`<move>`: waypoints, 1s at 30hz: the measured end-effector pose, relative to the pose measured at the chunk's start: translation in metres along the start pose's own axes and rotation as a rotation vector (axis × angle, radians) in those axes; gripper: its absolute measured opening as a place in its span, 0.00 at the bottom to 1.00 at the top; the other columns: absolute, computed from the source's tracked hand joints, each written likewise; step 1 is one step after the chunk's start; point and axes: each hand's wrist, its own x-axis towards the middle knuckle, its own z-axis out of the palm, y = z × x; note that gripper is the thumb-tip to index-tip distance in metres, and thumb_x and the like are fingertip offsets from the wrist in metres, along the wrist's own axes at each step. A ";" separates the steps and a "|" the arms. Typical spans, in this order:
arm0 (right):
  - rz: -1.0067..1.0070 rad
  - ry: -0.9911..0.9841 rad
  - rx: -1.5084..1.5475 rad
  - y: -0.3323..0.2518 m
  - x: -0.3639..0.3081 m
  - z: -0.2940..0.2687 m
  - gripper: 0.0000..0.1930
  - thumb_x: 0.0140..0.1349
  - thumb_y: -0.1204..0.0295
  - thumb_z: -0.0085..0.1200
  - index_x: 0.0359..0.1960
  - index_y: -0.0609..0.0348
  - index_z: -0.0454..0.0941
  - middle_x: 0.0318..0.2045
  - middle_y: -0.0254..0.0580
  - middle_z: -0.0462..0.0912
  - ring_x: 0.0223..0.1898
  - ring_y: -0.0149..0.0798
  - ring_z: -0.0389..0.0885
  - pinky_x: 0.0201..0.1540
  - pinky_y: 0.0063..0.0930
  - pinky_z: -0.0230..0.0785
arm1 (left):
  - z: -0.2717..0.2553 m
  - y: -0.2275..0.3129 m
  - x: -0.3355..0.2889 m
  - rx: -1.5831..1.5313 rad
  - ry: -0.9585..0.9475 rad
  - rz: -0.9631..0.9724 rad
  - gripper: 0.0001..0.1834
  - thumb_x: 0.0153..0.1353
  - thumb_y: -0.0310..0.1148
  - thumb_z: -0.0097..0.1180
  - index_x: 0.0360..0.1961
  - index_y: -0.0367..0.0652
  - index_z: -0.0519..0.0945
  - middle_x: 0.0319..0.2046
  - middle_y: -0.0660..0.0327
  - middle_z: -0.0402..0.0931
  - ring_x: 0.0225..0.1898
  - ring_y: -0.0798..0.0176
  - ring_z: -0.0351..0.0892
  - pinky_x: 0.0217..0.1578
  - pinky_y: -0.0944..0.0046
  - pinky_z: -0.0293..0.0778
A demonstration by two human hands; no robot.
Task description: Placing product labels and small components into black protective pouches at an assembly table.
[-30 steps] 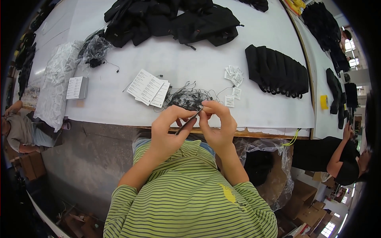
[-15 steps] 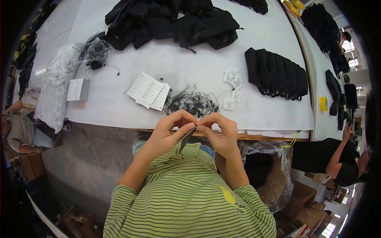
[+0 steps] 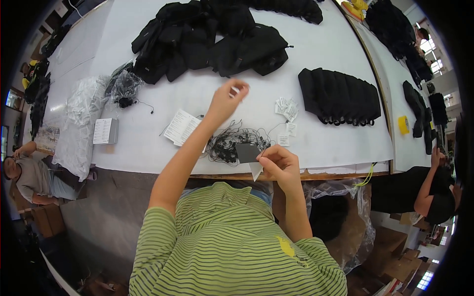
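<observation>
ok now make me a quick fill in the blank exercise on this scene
1. The dark card is pinched by the person's ____ hand.
2. In the picture, the left hand appears between the card and a big heap of fabric items coloured ____.
3. The person's green shirt is patterned with dark ____.

Missing words: right; black; stripes.

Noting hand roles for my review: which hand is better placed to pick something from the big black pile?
Probably the left. The left hand is out over the table, close to the black pile, with nothing visible in its grip. The right hand is nearer the body and pinches a dark card.
</observation>
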 end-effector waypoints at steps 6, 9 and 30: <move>-0.002 0.095 0.066 0.001 -0.027 -0.004 0.03 0.60 0.78 0.57 0.34 0.63 0.77 0.31 0.36 0.82 0.21 0.20 0.71 0.22 0.13 0.61 | -0.002 -0.071 0.078 0.604 0.214 -0.111 0.16 0.51 0.40 0.63 0.34 0.37 0.79 0.35 0.58 0.71 0.31 0.56 0.74 0.35 0.58 0.71; 0.019 0.171 0.022 0.003 -0.031 -0.013 0.02 0.60 0.77 0.57 0.34 0.61 0.77 0.26 0.33 0.80 0.20 0.19 0.70 0.21 0.13 0.59 | 0.011 -0.060 0.062 0.438 0.258 0.050 0.13 0.51 0.36 0.65 0.29 0.36 0.79 0.35 0.60 0.71 0.30 0.60 0.73 0.32 0.61 0.70; -0.225 0.202 -0.798 0.022 0.013 0.018 0.06 0.55 0.70 0.59 0.34 0.54 0.81 0.18 0.38 0.76 0.17 0.35 0.71 0.22 0.26 0.62 | -0.009 0.055 -0.133 0.030 -0.093 -0.260 0.10 0.56 0.26 0.61 0.39 0.38 0.83 0.26 0.67 0.75 0.27 0.76 0.68 0.27 0.75 0.62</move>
